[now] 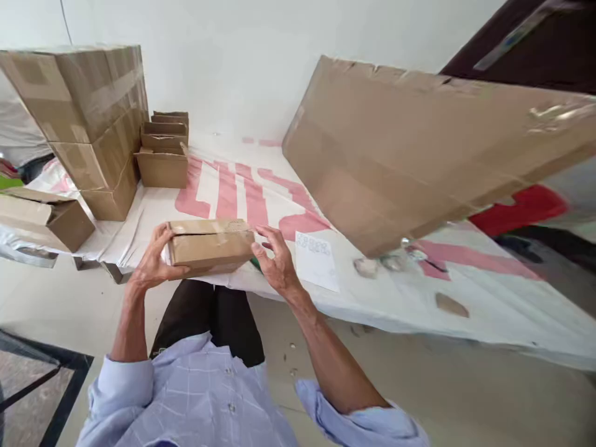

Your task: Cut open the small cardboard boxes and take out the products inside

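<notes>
A small closed cardboard box (212,248) rests at the table's near edge, in front of my body. My left hand (156,261) grips its left end, thumb low on the front side and fingers at the upper corner. At the right end is my right hand (277,257), its fingers bent and parted, with the fingertips at the box's corner. Tape shows on the top of the box near that end. A bit of something green (255,264) peeks out beside the box, mostly hidden. A white sheet of paper (316,261) with markings lies right of my right hand.
Taped cartons (97,118) are stacked at the left, beside open small boxes (162,167). Another box (51,217) sits at the left edge. A large cardboard carton (410,143) stands tilted at the right. Small blurred items (391,262) lie on the cloth-covered table (372,304).
</notes>
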`<state>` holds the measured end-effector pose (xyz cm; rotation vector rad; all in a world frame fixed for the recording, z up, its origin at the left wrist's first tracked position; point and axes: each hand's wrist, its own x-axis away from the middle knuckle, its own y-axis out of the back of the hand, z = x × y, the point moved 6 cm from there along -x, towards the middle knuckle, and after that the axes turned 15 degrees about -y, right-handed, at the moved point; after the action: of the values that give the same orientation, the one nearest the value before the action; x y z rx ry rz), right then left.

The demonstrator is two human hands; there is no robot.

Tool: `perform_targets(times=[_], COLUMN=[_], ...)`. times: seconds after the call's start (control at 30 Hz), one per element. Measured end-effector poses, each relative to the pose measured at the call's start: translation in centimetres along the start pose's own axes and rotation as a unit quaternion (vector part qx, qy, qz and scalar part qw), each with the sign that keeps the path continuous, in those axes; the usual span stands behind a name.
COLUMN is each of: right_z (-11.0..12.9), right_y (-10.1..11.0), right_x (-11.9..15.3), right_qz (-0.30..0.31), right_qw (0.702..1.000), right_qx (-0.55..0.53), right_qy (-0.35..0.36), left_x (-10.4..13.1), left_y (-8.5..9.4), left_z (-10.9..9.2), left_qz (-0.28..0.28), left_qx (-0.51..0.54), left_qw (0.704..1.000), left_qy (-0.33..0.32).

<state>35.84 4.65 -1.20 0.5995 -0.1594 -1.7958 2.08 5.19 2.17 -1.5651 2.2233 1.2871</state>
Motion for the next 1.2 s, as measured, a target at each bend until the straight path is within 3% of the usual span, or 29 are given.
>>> perform_targets(times=[0.13, 0.27, 0.57, 0.8, 0.93, 1.1, 1.2], right_z=[-1.3, -3.2, -5.5, -6.0, -6.0, -6.6, -6.7], right_y=[-0.6, -0.2, 0.2, 0.4, 0.5, 0.5, 0.9], right_x=[-0.5, -0.6, -0.3, -0.1, 0.0, 0.0, -0.4], right_qz=[0.009, 0.020, 0.025, 0.018, 0.021, 0.022, 0.018], right_qw=[0.999, 0.993, 0.981, 0.973, 0.972, 0.968, 0.970], right_qx=[-0.005, -0.033, -0.080, -0.094, -0.097, -0.112, -0.103], right_qy=[-0.041, -0.109, -0.174, -0.209, -0.215, -0.224, -0.220], left_x=[-0.7, -1.1, -1.0, -1.1, -1.0, -0.5, -0.5], left_y=[-1.0, -1.6, -2.9, -3.5, -3.5, -3.7, -4.0], left_z=[-2.9, -4.2, -3.0, -2.9, -2.9, -2.9, -3.5], left_qz=[0.015, 0.013, -0.074, -0.092, -0.075, 0.003, 0.012], left_qx=[-0.010, 0.021, 0.084, 0.095, 0.070, 0.041, 0.028], left_qw=[0.999, 0.996, 0.992, 0.989, 0.994, 0.999, 0.999], left_qy=[-0.040, -0.086, -0.065, -0.060, -0.041, -0.018, -0.021])
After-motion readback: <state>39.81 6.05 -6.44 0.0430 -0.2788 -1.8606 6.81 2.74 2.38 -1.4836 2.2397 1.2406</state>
